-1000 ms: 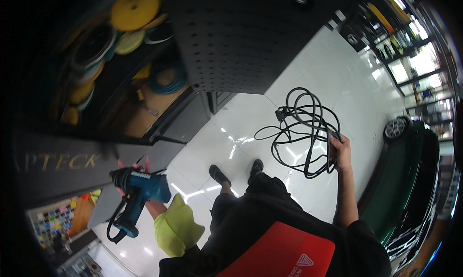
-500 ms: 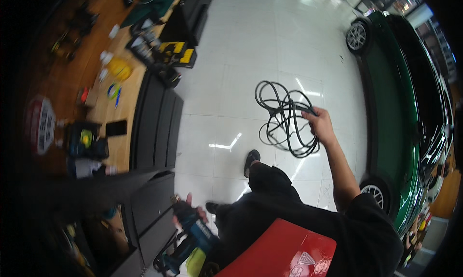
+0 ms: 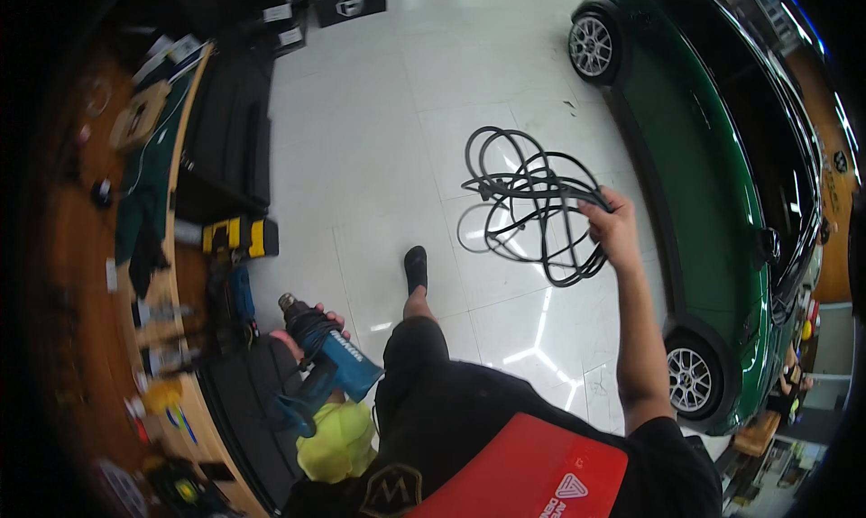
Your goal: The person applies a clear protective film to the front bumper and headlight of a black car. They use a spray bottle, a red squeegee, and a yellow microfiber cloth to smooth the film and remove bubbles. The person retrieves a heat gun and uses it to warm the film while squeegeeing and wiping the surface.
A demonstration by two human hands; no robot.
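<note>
My right hand (image 3: 617, 229) is closed around a loosely looped black cable (image 3: 541, 193), held out in front of me with its coils hanging above the floor. Low on the left, my left hand (image 3: 289, 343) grips a teal heat gun (image 3: 345, 360) by its dark barrel, metal nozzle pointing up and away. Part of that hand is hidden behind the tool. A yellow-green cloth (image 3: 336, 441) bunches just below the heat gun; whether my left hand or arm carries it, I cannot tell.
On the left runs a wooden workbench (image 3: 200, 408) with a green mat (image 3: 153, 193) and dark cabinets (image 3: 236, 121). A yellow-and-black case (image 3: 241, 238) sits beside it. A green car (image 3: 699, 202) stands along the right. Something flat and red (image 3: 532, 468) lies against my torso.
I have walked forward between bench and car, one foot now stepped ahead. The heat gun has come up into clearer sight. My right hand still carries the looped cable.
</note>
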